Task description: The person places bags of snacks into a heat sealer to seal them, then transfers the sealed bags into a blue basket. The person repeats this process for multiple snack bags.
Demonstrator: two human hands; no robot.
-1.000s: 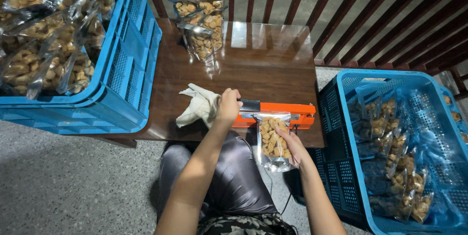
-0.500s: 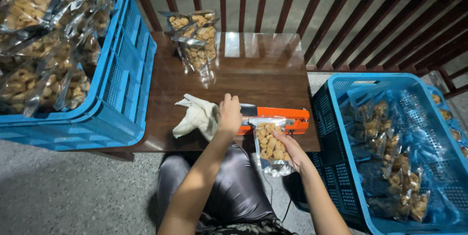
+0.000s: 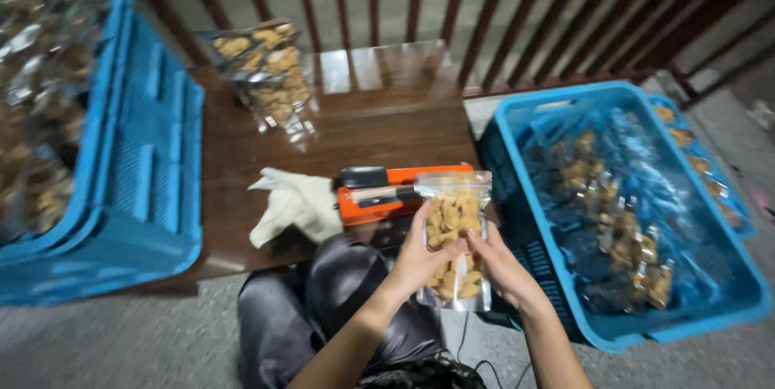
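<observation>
while both hands hold it upright over the lap, the clear bag of snacks [image 3: 454, 236] sits just in front of the orange sealer [image 3: 387, 192]. the left hand [image 3: 420, 258] wraps the bag's left edge, fingers curled round it, and the right hand [image 3: 502, 269] cups the right edge and lower corner the same way. the bag looks light, its film thin, slick and crinkly, and the fried pieces inside are probably brittle, so a grip at the side seams or the empty flat top strip seems safer than squeezing the middle. beside the sealer a pale cloth [image 3: 295, 205] lies on the brown table [image 3: 387, 115], with more filled bags [image 3: 270, 74] at its far side. blue crates [image 3: 630, 211] stand on either side, each holding bags.
</observation>
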